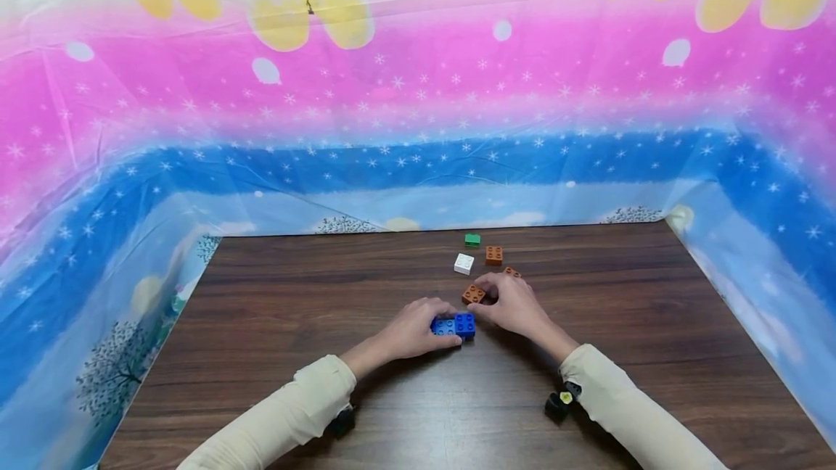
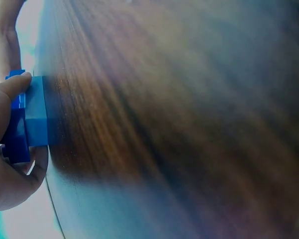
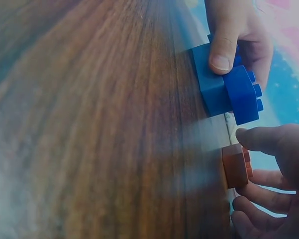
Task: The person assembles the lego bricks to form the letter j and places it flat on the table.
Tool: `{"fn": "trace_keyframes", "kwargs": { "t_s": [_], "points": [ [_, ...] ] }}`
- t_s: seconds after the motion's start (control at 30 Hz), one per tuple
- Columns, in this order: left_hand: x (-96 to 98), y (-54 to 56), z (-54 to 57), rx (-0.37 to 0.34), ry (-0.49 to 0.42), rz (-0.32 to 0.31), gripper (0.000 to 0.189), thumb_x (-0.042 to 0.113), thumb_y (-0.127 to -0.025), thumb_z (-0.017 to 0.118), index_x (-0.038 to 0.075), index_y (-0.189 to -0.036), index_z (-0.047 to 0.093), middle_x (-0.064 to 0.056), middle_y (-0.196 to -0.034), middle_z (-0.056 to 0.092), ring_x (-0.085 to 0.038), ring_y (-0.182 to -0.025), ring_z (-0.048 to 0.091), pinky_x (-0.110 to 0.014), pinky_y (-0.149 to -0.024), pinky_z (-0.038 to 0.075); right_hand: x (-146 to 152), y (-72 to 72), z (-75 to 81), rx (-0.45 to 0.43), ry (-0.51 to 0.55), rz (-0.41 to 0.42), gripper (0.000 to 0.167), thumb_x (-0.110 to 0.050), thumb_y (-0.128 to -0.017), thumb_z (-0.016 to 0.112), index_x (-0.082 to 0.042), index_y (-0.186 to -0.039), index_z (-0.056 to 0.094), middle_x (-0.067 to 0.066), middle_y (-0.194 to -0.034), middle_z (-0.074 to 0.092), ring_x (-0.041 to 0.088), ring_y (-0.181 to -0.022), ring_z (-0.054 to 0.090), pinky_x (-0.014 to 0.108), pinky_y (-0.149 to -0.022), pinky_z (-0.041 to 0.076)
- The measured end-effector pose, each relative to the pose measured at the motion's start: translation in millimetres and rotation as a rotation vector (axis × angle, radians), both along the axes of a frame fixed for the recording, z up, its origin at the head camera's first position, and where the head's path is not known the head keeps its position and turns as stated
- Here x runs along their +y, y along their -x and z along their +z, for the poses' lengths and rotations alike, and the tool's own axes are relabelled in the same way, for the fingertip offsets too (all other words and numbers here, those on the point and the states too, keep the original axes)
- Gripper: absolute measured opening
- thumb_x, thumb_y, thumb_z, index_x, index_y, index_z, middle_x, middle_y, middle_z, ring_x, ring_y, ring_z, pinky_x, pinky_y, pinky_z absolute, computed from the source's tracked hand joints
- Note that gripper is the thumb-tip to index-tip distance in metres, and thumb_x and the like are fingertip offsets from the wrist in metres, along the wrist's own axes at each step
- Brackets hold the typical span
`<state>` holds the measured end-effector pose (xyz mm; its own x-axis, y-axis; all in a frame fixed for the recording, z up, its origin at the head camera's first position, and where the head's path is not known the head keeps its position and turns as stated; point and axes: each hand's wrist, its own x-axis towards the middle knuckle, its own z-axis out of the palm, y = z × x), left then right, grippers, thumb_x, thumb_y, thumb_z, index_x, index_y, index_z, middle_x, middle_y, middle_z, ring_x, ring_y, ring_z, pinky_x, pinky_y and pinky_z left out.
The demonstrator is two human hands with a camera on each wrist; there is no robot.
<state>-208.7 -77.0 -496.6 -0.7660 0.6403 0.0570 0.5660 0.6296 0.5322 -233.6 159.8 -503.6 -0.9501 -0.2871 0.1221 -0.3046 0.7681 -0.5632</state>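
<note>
Holding a dark blue block (image 1: 465, 324), a light blue block (image 1: 445, 328) and a near orange block (image 1: 473, 294)

The two hands are close together over the brown desk (image 1: 313, 281). The left hand (image 1: 418, 326) pinches the blue pair, with its thumb on one side and its fingers on the other. The dark blue block sits up on one end of the light blue block, and round bumps show on both tops.

The right hand (image 1: 516, 304) curls its thumb and fingers round the near orange block, just beside the blue pair. You cannot tell how tight it squeezes.

Farther back are a white block (image 1: 464, 263), a back orange block (image 1: 494, 255) and a little green block (image 1: 472, 240). Another orange block (image 1: 512, 272) peeks out from behind the right hand.

Both arms have cream sleeves (image 1: 281, 412). A pink and blue cloth (image 1: 424, 151) with white snowflakes hangs around the desk.
</note>
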Motion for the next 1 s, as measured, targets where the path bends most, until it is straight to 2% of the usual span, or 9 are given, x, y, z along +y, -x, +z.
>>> {"fn": "trace_keyframes", "kwargs": {
  "t_s": [0.2, 0.6, 0.83, 1.0],
  "points": [
    [1.1, -0.6, 0.2, -0.005, 0.003, -0.002, 0.048, 0.042, -0.093, 0.075, 0.01, -0.128, 0.068, -0.001, -0.118, 0.07, -0.014, -0.105, 0.062, -0.031, -0.088, 0.05, -1.6, 0.6, -2.4, 0.007, -0.017, -0.009, 0.045, -0.037, -0.084, 0.085, -0.013, -0.119, 0.073, 0.002, -0.103, 0.072, 0.017, -0.089, 0.064, 0.044, -0.08, 0.05],
    [2.1, 1.0, 0.7, -0.003, 0.007, -0.013, 0.048, 0.04, -0.093, 0.075, 0.009, -0.128, 0.068, -0.002, -0.118, 0.071, -0.015, -0.106, 0.063, -0.032, -0.09, 0.05, -2.4, 0.6, -2.4, 0.004, -0.029, -0.034, 0.046, -0.034, -0.082, 0.087, -0.009, -0.119, 0.074, 0.005, -0.103, 0.073, 0.02, -0.091, 0.065, 0.046, -0.082, 0.05],
    [1.4, 0.6, 1.8, -0.001, 0.01, -0.013, 0.048, 0.04, -0.093, 0.076, 0.008, -0.128, 0.068, -0.003, -0.118, 0.071, -0.015, -0.105, 0.063, -0.032, -0.089, 0.05, -1.9, -0.3, -0.9, 0.018, -0.019, -0.008, 0.038, -0.026, -0.084, 0.084, -0.011, -0.117, 0.074, 0.004, -0.101, 0.071, 0.019, -0.089, 0.064, 0.043, -0.078, 0.05],
    [0.9, 0.2, 2.3, 0.001, 0.011, -0.011, 0.048, 0.04, -0.092, 0.076, 0.009, -0.128, 0.068, -0.002, -0.118, 0.071, -0.015, -0.105, 0.062, -0.032, -0.09, 0.05, -0.5, -1.3, 1.2, 0.023, -0.013, 0.015, 0.036, -0.026, -0.087, 0.082, -0.014, -0.12, 0.074, 0.003, -0.102, 0.07, 0.019, -0.09, 0.063, 0.046, -0.081, 0.049]
  ]
}}
